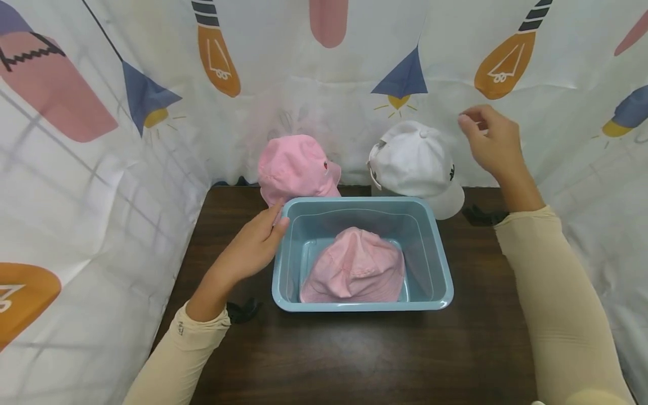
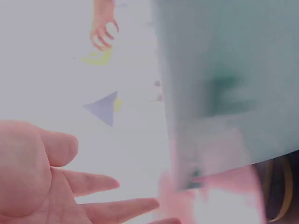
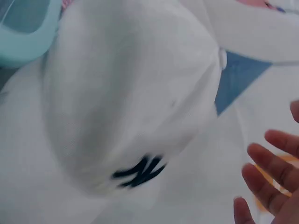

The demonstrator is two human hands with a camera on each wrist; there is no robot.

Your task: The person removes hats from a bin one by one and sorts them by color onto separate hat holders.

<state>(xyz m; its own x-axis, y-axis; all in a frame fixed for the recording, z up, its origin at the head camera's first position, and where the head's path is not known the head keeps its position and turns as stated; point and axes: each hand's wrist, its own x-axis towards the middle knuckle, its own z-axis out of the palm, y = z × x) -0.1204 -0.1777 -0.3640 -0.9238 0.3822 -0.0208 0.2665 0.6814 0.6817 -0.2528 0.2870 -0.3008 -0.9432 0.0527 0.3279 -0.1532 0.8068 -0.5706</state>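
- Holds nothing in the left hand [image 1: 255,239], with fingers straight, just beside the back-left corner of the tub [image 1: 361,307]; cannot tell whether touching its rim.
- Holds nothing in the right hand [image 1: 491,138] either, with fingers loosely bent, raised to the right of the white cap [image 1: 412,160] and apart from it.
- Find the pale hat [image 1: 354,267] inside the tub, and behind the back rim the bright hat [image 1: 298,166] at left, the white cap at right.
- Could nudge the bright hat askew with the left fingertips, being so near.
- Could push or tip the white cap by sliding the tub backward, given its brim beside the back-right corner.
- Might brush the curtain [image 1: 324,84] in reaching over the back edge.
- Has most room on the tabletop [image 1: 354,360] in front of the tub, some at right, little behind.
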